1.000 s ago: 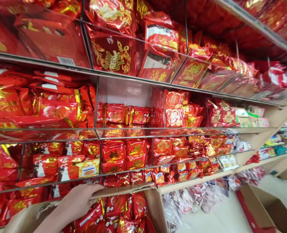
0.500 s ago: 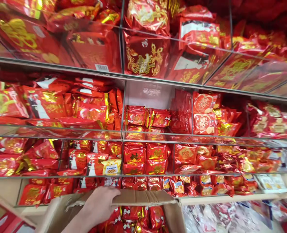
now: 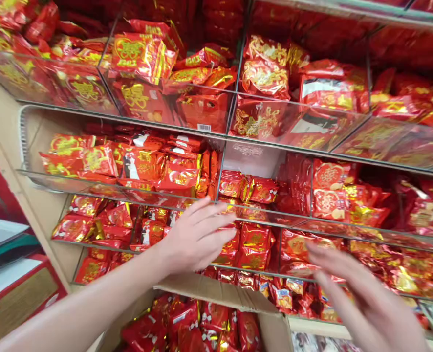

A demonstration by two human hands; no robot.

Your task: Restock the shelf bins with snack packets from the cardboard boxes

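Note:
My left hand [image 3: 198,237] reaches across the middle of the view, fingers stretched out and apart, in front of the lower shelf rows. No packet shows in it. On the right, my right hand [image 3: 363,288] is raised with its fingers extended, slightly blurred and holding nothing I can see. Below and between the hands stands an open cardboard box [image 3: 220,292], filled with small red and gold snack packets [image 3: 187,318]. Nearest beyond my left fingertips are red packets [image 3: 255,239] stacked in a clear-fronted compartment. Behind my right fingers lie more red packets [image 3: 293,244].
Clear shelf fronts [image 3: 158,193] and upright dividers [image 3: 234,98] separate the packet rows. A pale wooden side panel [image 3: 4,112] borders the shelves at left, with a red-edged box [image 3: 22,298] beside it. Clear-wrapped goods [image 3: 319,342] lie at the lower right.
My left hand has left the box's edge and risen to the shelf fronts, fingers spread. My right hand has come into view. The view has shifted left and tilted.

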